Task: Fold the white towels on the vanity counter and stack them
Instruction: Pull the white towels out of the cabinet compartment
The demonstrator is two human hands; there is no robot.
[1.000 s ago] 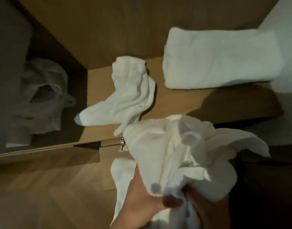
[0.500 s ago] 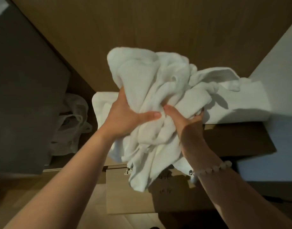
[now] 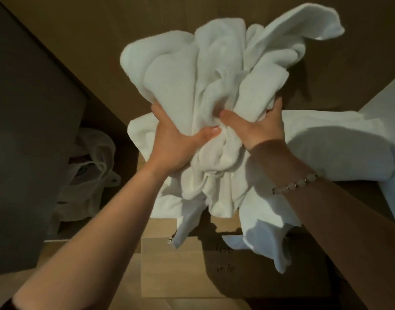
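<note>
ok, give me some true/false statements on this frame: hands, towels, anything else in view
1. The left hand and right hand both grip the bunched towel. True.
2. The bunched towel lies spread flat. False: it is held up in a crumpled bundle.
3. The bracelet is on the left wrist. False: it is on the right wrist.
4. A folded towel lies to the right of the hands. True.
5. A plastic bag sits at the left. True.
</note>
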